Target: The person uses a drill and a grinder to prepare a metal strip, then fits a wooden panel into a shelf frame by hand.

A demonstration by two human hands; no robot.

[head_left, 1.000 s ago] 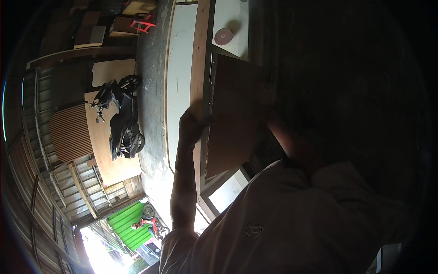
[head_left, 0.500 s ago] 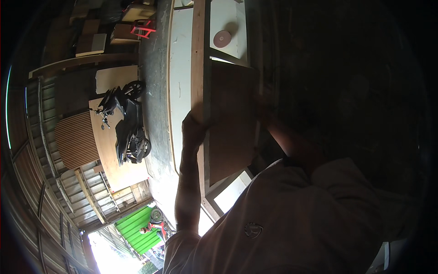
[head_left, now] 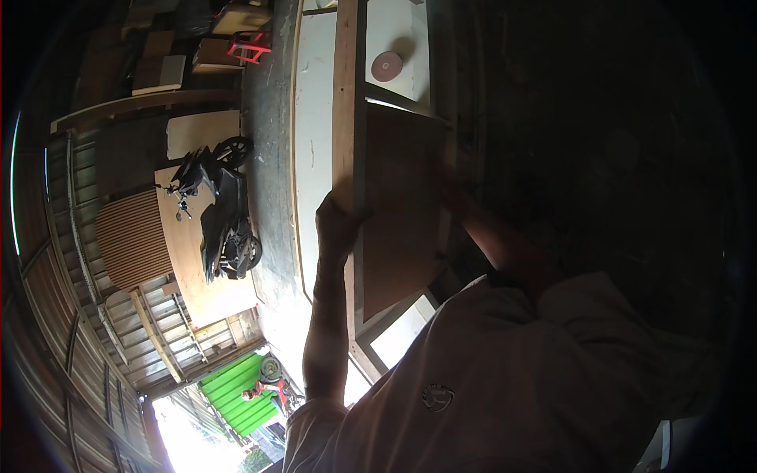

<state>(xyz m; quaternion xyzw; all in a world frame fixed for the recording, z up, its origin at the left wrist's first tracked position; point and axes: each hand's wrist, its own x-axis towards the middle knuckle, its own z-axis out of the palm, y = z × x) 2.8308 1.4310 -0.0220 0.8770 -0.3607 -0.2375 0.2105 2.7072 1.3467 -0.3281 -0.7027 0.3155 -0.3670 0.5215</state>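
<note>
A long wooden frame, with a pale brown rail (head_left: 344,102) along its left side, stretches away in front of me. Within it sits a dark brown rectangular panel (head_left: 402,221), deep in shadow. My left hand (head_left: 339,225) is wrapped over the left rail, its thumb side reaching the panel's left edge; the fingers are partly hidden. On the opposite side, my right hand (head_left: 453,189) is at the panel's right edge, too dark for its fingers to be made out.
A round pinkish disc (head_left: 386,66) lies on a white surface beyond the panel. Leftward stand a black motorbike (head_left: 225,213), a red stool (head_left: 250,49) and leaning wooden boards (head_left: 201,130). Bright light enters through an opening (head_left: 189,437) at the lower left. The right side is very dark.
The whole view has shifted very slightly. Both hands stay at about the same places on the rail and at the panel's edge.
</note>
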